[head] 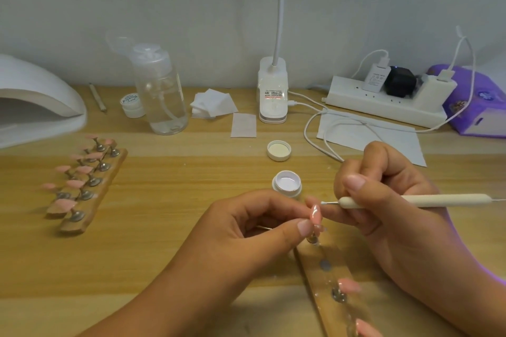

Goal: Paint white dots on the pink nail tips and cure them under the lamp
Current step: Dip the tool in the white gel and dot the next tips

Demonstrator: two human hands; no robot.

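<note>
My left hand [254,227] pinches the stand of a pink nail tip [315,215] between thumb and fingers, holding it upright above a wooden holder strip [328,290]. My right hand [383,194] grips a cream dotting pen [410,200] like a pencil; its white-loaded point touches the top of that nail tip. An open jar of white gel [287,184] stands just behind, its lid [279,150] lying further back. Two more pink tips [349,284] stand on the near strip. The white curing lamp [35,98] sits at the far left.
Two wooden strips with several pink tips [82,180] lie at the left. A clear pump bottle [161,90], small white jar [132,104], cotton wipes [213,102], desk lamp base [273,90], power strip [383,98] with cables, and a purple tissue pack [479,107] line the back.
</note>
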